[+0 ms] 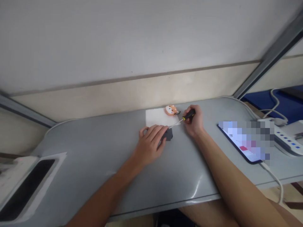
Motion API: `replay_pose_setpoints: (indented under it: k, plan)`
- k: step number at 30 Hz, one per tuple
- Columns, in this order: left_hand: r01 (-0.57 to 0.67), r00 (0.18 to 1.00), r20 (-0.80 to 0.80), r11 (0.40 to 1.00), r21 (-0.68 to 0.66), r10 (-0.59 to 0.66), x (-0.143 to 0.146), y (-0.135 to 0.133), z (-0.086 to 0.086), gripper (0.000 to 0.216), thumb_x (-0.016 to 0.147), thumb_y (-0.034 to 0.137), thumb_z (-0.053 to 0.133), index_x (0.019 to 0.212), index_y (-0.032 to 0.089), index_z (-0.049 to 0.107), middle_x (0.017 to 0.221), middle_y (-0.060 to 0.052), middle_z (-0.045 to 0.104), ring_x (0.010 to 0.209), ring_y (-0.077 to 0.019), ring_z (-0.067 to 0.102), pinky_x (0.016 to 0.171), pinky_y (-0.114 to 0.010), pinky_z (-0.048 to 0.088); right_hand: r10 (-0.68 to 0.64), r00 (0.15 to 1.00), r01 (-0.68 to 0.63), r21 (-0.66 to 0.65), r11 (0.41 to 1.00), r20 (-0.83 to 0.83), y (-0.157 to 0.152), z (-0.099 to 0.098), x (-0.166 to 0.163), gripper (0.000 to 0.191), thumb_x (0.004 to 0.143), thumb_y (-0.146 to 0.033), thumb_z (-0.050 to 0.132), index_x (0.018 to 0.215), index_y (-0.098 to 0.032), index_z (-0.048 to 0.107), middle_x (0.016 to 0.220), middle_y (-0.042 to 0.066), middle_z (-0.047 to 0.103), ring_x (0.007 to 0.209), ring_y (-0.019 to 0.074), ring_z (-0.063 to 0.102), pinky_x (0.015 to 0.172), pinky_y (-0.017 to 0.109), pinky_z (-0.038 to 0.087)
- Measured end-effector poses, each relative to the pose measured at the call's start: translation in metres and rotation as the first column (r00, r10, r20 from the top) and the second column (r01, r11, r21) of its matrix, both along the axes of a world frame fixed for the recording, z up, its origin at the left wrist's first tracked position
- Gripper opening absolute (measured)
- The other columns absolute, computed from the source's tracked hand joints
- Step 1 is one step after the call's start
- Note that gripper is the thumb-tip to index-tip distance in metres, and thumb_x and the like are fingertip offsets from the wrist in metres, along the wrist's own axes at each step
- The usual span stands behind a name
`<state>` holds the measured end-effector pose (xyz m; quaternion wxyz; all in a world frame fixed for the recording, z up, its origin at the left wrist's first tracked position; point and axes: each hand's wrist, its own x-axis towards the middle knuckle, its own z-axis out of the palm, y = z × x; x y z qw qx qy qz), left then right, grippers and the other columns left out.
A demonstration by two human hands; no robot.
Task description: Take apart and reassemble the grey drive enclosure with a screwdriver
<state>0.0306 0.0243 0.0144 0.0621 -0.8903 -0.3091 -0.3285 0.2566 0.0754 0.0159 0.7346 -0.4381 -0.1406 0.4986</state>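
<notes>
My right hand (pixel 194 121) is wrapped round the black and yellow handle of a screwdriver (pixel 188 114). Its thin metal shaft slants down to the left, and the tip meets the top of a small dark grey block-shaped object (pixel 168 135). Over the left part of that block lies my left hand (pixel 151 142), fingers bent across it and thumb along the near side, holding it on the table. What kind of object the block is I cannot tell, since the fingers hide much of it. Just behind are a white sheet of paper (pixel 153 117) and an orange and white animal-face case (pixel 171 110).
On the right, a lit phone (pixel 233 142) with a white cable lies by a white power strip (pixel 286 138). A dark tablet-like slab (pixel 28 189) rests on papers at the left. The grey table (pixel 94 148) meets a wall at the back; metal posts stand at both sides.
</notes>
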Motion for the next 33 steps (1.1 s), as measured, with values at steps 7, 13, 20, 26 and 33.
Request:
replay_pose_setpoints:
  k: [7,13,20,26,33]
  plan:
    - [-0.013,0.999,-0.030,0.999,-0.034,0.012,-0.0003,-0.0006,0.0017,0.037,0.102,0.018,0.054,0.138,0.021,0.060,0.127,-0.009,0.075,0.119,-0.0237,0.068,0.106,-0.041,0.034,-0.004,1.000,0.004,0.003,1.000,0.026,0.0001,-0.0022,0.0008,0.031,0.084,-0.037,0.064,0.061,-0.020,0.049,0.054,-0.004,0.051,0.038,0.0050,0.037,0.031,0.018,0.020]
    - [-0.022,0.999,-0.035,1.000,-0.007,0.022,-0.0002,0.0000,0.0005,0.036,0.102,0.019,0.054,0.137,0.020,0.062,0.126,-0.010,0.075,0.118,-0.0242,0.068,0.105,-0.041,0.035,-0.019,1.000,0.019,-0.013,1.000,0.002,-0.0001,-0.0007,0.0007,0.030,0.083,-0.036,0.063,0.062,-0.020,0.048,0.054,-0.006,0.050,0.037,0.0047,0.035,0.031,0.019,0.018]
    - [-0.021,0.999,-0.039,1.000,-0.004,0.020,-0.0002,0.0000,-0.0006,0.035,0.102,0.018,0.055,0.136,0.019,0.061,0.127,-0.010,0.075,0.119,-0.0231,0.068,0.106,-0.041,0.034,-0.005,1.000,0.004,-0.043,0.999,-0.007,-0.0010,0.0022,-0.0028,0.028,0.084,-0.031,0.058,0.060,-0.019,0.050,0.052,-0.005,0.050,0.037,0.0038,0.034,0.031,0.016,0.020]
    - [-0.028,0.999,-0.045,0.999,-0.016,0.027,0.0008,0.0001,0.0002,0.035,0.102,0.019,0.054,0.136,0.020,0.061,0.127,-0.010,0.075,0.118,-0.0234,0.068,0.105,-0.042,0.034,-0.003,1.000,0.004,-0.051,0.999,0.019,-0.0005,0.0010,-0.0015,0.031,0.085,-0.034,0.059,0.060,-0.020,0.049,0.053,-0.004,0.050,0.036,0.0048,0.034,0.031,0.018,0.019]
    - [-0.027,0.999,-0.043,1.000,-0.010,0.027,0.0011,0.0010,0.0006,0.034,0.101,0.017,0.055,0.134,0.022,0.064,0.124,-0.009,0.075,0.116,-0.0235,0.068,0.104,-0.042,0.035,-0.009,1.000,0.011,-0.071,0.997,0.017,0.0002,-0.0014,0.0000,0.027,0.083,-0.033,0.061,0.062,-0.020,0.051,0.055,-0.004,0.053,0.037,0.0046,0.034,0.030,0.018,0.020]
